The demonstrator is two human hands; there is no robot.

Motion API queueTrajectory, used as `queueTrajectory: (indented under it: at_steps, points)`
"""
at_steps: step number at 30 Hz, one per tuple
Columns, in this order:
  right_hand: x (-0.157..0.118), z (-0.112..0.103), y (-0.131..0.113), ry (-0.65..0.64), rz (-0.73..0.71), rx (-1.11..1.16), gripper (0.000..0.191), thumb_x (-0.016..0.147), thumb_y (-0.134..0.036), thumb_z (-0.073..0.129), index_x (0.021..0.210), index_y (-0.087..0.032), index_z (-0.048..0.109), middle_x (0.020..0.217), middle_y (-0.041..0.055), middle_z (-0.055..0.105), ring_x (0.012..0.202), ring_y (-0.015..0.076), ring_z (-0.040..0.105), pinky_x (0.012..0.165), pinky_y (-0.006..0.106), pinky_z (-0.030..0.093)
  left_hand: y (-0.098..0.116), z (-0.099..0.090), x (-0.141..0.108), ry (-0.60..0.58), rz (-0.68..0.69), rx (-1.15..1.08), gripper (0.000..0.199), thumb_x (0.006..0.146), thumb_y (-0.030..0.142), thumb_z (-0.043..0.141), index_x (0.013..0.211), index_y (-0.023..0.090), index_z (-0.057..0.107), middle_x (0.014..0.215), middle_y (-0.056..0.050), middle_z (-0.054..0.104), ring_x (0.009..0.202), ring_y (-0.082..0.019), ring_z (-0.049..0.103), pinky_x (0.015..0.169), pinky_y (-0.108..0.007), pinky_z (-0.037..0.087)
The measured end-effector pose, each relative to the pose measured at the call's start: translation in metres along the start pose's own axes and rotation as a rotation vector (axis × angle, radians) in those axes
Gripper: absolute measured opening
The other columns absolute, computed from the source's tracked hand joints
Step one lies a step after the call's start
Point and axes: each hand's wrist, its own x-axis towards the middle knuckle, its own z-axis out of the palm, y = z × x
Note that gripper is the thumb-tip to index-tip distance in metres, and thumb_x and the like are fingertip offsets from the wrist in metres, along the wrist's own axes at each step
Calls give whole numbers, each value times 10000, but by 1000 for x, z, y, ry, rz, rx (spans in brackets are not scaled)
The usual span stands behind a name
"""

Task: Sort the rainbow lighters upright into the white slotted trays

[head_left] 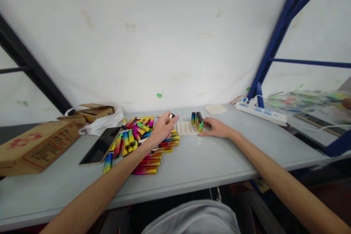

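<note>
My left hand (162,128) is closed around a lighter (171,116), whose dark and metal top shows above the fingers. To its right lies a white tray with round holes (186,128), flat on the table. Several shiny multicoloured lighters (200,124) stand upright along the tray's right side. My right hand (216,128) grips that side, thumb at the front corner and fingers by the upright lighters. Under and left of my left forearm spreads a loose pile of lighters (131,139). Nearer the front, more lighters (148,162) lie side by side in a row.
A second white holed tray (215,109) lies by the wall. A power strip (260,112) with plugs and cable is at the right, beside a blue metal frame (276,40). On the left are a dark tablet (100,146), a white plastic bag (102,126) and a cardboard box (38,144).
</note>
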Motion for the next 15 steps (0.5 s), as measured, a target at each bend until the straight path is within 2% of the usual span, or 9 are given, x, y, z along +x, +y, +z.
queueTrajectory:
  at_steps: [6,9,12,15]
  points:
    - [0,0,-1,-5,10,-7,594,814,-660,735,1091,-138,673,907,68,630,790,218,558,709,318,430,-4,6,11,-126,-60,55,364,935,577,581,1024,265,416,616,124,415,382,-62,342,369,-168,268]
    - [0,-1,-3,-7,12,-3,599,818,-653,737,1109,-133,677,914,75,633,799,223,565,719,322,435,-7,11,22,-201,-1,69,359,943,589,546,998,244,466,706,79,553,410,-77,453,413,-210,378]
    - [-1,-2,-4,-6,18,8,614,821,-642,743,1165,-138,675,932,78,640,807,225,571,725,325,439,-7,18,35,-236,172,181,376,947,558,530,890,198,620,781,-11,671,669,-160,644,625,-274,527]
    - [-1,-1,-2,4,10,8,618,819,-639,749,1191,-151,675,936,73,647,807,223,570,726,326,437,-4,25,45,-227,302,283,332,915,487,602,916,187,744,968,-76,759,944,-227,689,811,-313,556]
